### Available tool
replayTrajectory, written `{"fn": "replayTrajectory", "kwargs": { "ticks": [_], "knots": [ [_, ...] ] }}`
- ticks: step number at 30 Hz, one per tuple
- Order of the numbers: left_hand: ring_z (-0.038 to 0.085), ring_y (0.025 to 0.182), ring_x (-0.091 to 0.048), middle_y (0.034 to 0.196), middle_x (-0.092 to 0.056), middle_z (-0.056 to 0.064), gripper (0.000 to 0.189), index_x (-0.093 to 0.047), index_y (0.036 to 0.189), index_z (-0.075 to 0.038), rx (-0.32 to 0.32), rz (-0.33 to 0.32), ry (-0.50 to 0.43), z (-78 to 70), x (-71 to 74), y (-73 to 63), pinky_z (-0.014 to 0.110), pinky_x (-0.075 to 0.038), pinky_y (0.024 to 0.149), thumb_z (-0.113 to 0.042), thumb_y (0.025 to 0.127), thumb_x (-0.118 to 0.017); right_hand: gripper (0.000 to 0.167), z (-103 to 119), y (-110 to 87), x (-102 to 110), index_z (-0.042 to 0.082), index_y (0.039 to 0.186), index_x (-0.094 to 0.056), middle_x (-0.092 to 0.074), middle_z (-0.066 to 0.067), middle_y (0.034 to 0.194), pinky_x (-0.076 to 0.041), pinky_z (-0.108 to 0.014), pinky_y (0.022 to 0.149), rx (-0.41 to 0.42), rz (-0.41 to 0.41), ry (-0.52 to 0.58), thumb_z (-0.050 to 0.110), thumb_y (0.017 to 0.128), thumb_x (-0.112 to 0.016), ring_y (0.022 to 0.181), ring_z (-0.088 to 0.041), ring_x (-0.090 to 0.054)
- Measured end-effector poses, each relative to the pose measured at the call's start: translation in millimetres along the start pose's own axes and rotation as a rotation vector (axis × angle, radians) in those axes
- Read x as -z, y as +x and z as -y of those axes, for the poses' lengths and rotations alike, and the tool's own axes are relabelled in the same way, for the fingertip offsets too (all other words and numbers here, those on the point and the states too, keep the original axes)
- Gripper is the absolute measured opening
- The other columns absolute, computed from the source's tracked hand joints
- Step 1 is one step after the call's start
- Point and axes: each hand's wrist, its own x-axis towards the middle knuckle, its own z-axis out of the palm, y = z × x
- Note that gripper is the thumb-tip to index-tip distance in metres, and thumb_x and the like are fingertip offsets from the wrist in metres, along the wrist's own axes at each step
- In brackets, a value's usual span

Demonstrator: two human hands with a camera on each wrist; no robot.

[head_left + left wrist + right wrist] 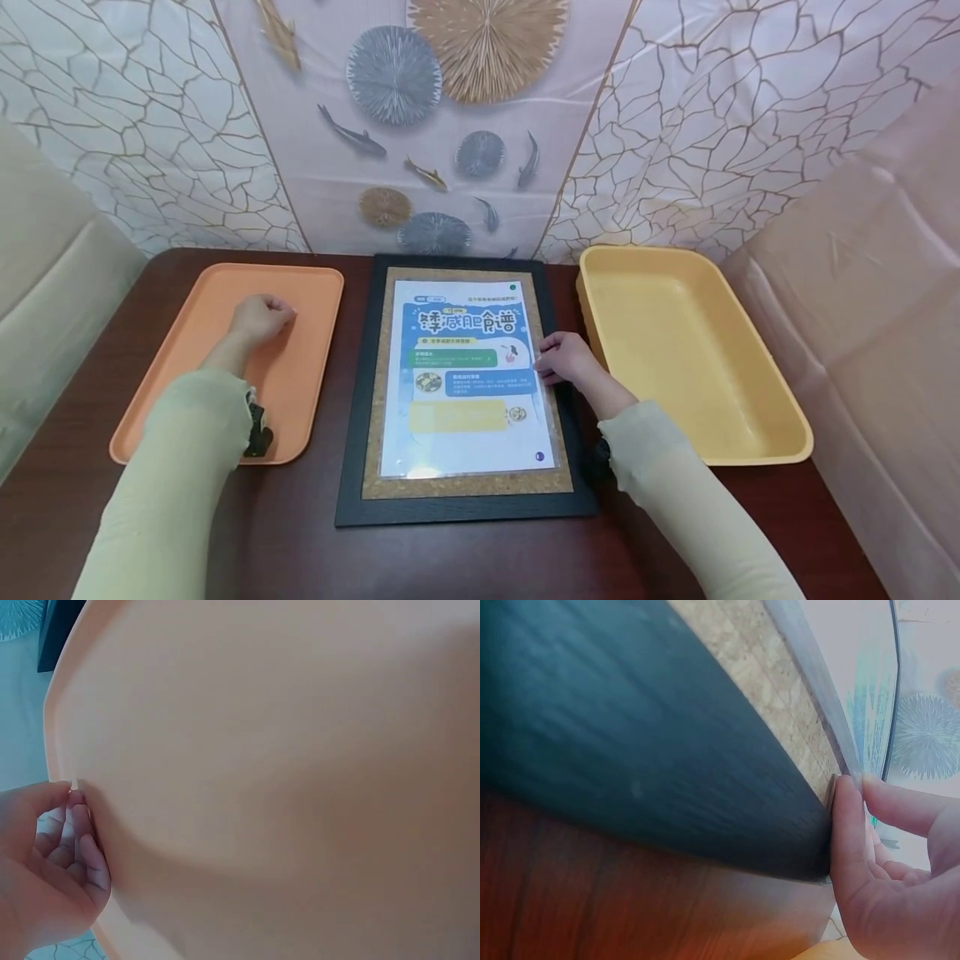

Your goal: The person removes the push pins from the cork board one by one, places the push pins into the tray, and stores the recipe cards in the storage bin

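Note:
A laminated poster (467,333) with Chinese print lies on a cork board (465,489) in a black frame (450,512). At the poster's right edge my right hand (573,362) pinches its margin; in the right wrist view, thumb and forefinger (847,825) meet around the sheet's edge. Over the orange tray (292,417) is my left hand (258,320), its fingers curled. Its thumb and forefinger come together at a tiny pale pointed thing (74,782), too small to identify. A green dot sits at the poster's upper right and a purple one at its lower right.
A deep yellow bin (675,350) stands to the right of the frame on the dark wooden table (300,533). Behind hangs a patterned cloth (300,158). Pale padded surfaces (862,275) border the table at both sides.

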Motion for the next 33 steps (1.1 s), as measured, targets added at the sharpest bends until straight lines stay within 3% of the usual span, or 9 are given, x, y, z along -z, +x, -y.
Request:
{"fn": "replayTrajectory", "kwargs": {
  "ticks": [6,10,14,17,21,25,28,33],
  "knots": [
    [0.022,0.078,-0.05,0.089,-0.057,0.014,0.028,-0.057,0.099,0.006,0.003,-0.002,0.007,-0.6,2.5,-3.3,0.024,-0.038,0.06,-0.019,0.093,-0.048,0.034,2.0,-1.1,0.1,-0.002,0.12,-0.05,-0.059,-0.022,0.108,-0.056,-0.03,0.073,-0.003,0.001,-0.006,0.006,0.089,-0.061,0.081,-0.023,-0.065],
    [0.02,0.075,-0.049,0.09,-0.057,0.014,0.028,-0.057,0.1,0.006,-0.001,-0.005,0.005,-1.0,5.6,-4.0,0.024,-0.038,0.06,-0.019,0.093,-0.047,0.033,4.2,-2.4,0.4,0.0,0.12,-0.05,-0.059,-0.021,0.108,-0.056,-0.03,0.074,-0.007,-0.003,-0.012,0.007,0.089,-0.061,0.081,-0.023,-0.065],
    [0.018,0.075,-0.047,0.091,-0.055,0.011,0.032,-0.055,0.103,0.005,0.015,0.012,-0.047,-3.8,9.9,-4.9,0.026,-0.039,0.062,-0.025,0.095,-0.044,0.034,5.6,-3.8,1.3,0.0,0.121,-0.05,-0.059,-0.021,0.11,-0.055,-0.03,0.075,-0.01,0.003,-0.012,0.008,0.089,-0.061,0.082,-0.023,-0.065],
    [0.024,0.084,-0.053,0.099,-0.057,0.017,0.039,-0.053,0.109,0.005,0.0,0.021,-0.094,-11.6,12.8,-5.7,0.027,-0.042,0.066,-0.03,0.098,-0.041,0.035,5.2,-3.8,2.2,0.0,0.122,-0.049,-0.058,-0.021,0.111,-0.055,-0.03,0.075,-0.013,0.004,-0.012,0.008,0.089,-0.06,0.082,-0.022,-0.065],
    [0.035,0.103,-0.057,0.118,-0.057,0.027,0.046,-0.051,0.12,0.006,-0.066,0.045,-0.14,-33.8,12.5,-7.7,0.035,-0.048,0.081,-0.033,0.098,-0.039,0.036,3.0,-2.4,3.1,0.0,0.122,-0.049,-0.058,-0.021,0.112,-0.055,-0.03,0.076,-0.014,0.004,-0.016,0.008,0.089,-0.061,0.083,-0.022,-0.065],
    [0.038,0.113,-0.053,0.126,-0.052,0.028,0.048,-0.047,0.126,0.007,-0.115,0.125,-0.235,-64.0,2.9,-14.1,0.045,-0.042,0.098,-0.033,0.099,-0.04,0.037,1.1,-1.1,3.6,0.0,0.123,-0.049,-0.058,-0.021,0.113,-0.055,-0.031,0.077,-0.019,0.008,-0.018,0.008,0.089,-0.061,0.083,-0.022,-0.065],
    [0.036,0.111,-0.053,0.124,-0.054,0.025,0.047,-0.048,0.125,0.004,-0.15,0.19,-0.241,-84.6,-10.4,-21.1,0.045,-0.043,0.098,-0.034,0.098,-0.043,0.037,0.6,-0.4,3.3,0.001,0.123,-0.049,-0.058,-0.021,0.112,-0.055,-0.03,0.076,-0.022,0.011,-0.018,0.008,0.089,-0.061,0.082,-0.022,-0.065],
    [0.031,0.106,-0.058,0.12,-0.059,0.019,0.043,-0.055,0.123,0.0,-0.246,0.299,-0.138,-111.3,-38.3,-39.2,0.041,-0.047,0.092,-0.033,0.096,-0.048,0.036,0.9,0.5,0.7,0.0,0.122,-0.049,-0.058,-0.021,0.111,-0.055,-0.029,0.074,-0.023,0.015,-0.01,0.008,0.089,-0.06,0.081,-0.021,-0.065]
  ]
}}
